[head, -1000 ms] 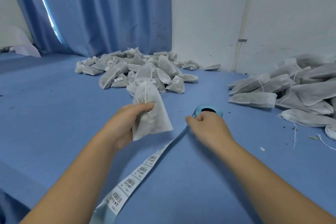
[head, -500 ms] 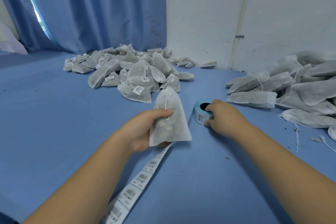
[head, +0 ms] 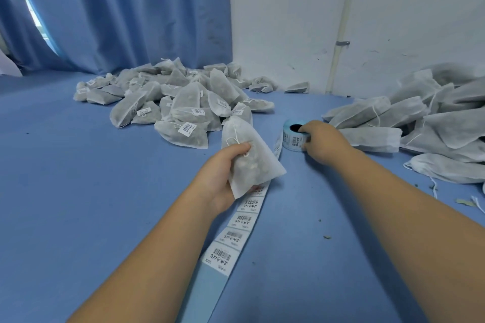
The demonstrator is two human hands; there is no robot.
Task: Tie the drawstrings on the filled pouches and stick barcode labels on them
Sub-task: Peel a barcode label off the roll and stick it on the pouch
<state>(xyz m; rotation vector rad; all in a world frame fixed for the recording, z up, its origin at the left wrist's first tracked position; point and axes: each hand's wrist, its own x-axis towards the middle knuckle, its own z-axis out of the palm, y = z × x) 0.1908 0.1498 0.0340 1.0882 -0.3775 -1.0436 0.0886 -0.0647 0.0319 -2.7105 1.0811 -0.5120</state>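
Broadly, a blue table is seen, and places are given from the label roll. A heap of labelled pouches lies beyond and left of the roll, and a heap of unlabelled pouches lies just right of it. A label strip is paid out from the roll toward the person. One pouch (apparently tied already) is gripped by the left hand just left of the roll, above the strip. The roll is clasped by the right hand, fingers curled round its rim. For a clean result, the roll should be steadied, one sticker peeled by a corner and pressed flat onto a smooth patch of the pouch
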